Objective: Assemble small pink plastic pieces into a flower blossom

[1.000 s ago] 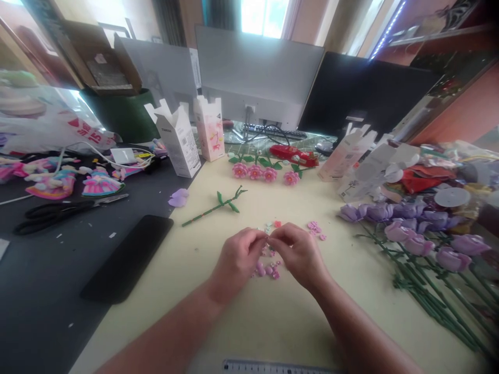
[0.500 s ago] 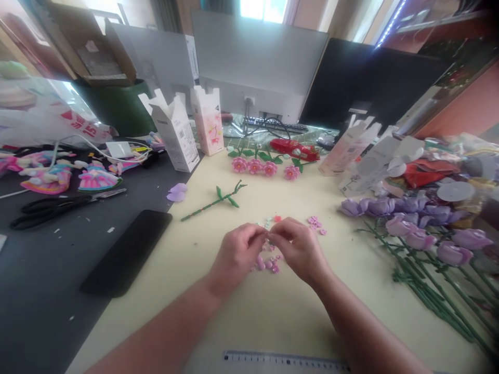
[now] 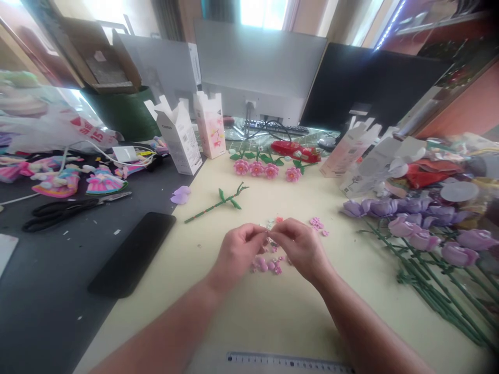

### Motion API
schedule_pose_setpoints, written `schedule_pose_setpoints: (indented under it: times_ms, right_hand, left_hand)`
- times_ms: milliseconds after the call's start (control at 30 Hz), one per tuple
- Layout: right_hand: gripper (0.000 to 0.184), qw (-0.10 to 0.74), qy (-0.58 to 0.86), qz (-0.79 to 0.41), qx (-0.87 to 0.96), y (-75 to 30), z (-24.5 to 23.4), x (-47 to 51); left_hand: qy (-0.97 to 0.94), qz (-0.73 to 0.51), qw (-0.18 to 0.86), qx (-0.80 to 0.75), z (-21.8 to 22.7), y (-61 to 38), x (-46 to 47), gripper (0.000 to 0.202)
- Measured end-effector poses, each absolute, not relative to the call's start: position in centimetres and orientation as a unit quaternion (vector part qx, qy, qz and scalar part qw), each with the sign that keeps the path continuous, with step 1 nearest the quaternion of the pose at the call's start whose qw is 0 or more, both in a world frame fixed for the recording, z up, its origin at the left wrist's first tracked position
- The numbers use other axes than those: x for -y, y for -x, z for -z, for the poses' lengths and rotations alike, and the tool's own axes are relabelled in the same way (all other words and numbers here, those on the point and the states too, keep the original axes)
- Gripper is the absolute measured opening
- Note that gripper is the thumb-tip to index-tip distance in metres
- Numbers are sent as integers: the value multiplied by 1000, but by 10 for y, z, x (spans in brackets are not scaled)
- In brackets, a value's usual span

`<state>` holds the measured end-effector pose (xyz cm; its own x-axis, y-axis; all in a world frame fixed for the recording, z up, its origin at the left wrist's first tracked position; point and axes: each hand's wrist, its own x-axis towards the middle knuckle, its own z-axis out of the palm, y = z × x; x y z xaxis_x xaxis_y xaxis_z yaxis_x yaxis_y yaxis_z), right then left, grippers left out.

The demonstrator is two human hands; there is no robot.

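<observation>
Pink plastic bits (image 3: 267,265) lie scattered on the pale yellow tabletop (image 3: 249,317) just below the meeting fingertips, much as they lay half a second ago. Little has changed since then: both hands have kept their place over the pile, and only the view has dipped slightly, so the ruler (image 3: 288,362) at the near edge sits a touch lower.

The left hand (image 3: 237,254) and the right hand (image 3: 300,248) meet fingertip to fingertip above the bits. Each has thumb and forefinger pressed together in a tight pinch, the other fingers curled in. Between the two pinches sits a tiny piece (image 3: 268,238), too small to tell what it is.

Beyond the hands, a few more pink pieces (image 3: 317,225) lie just past the right knuckles. A green stem (image 3: 216,204) lies farther off, up and left of the left hand. Purple flowers (image 3: 413,228) on long stems lie well off to the right of the right hand.
</observation>
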<state>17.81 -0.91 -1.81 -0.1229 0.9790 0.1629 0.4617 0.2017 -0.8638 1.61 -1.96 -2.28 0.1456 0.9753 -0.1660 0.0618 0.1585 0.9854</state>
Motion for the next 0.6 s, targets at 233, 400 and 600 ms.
schedule_pose_setpoints:
  times_ms: [233, 400, 600]
  right_hand:
    - [18, 379, 548, -401, 629, -180, 14, 8]
    - [23, 372, 555, -408, 622, -180, 14, 8]
    - [22, 367, 557, -399, 630, -179, 15, 9]
  left_hand:
    - [-464, -415, 593, -510, 25, -15, 14, 23]
    - [-473, -409, 597, -503, 26, -16, 16, 23]
    - [-471, -389, 614, -499, 25, -16, 18, 23]
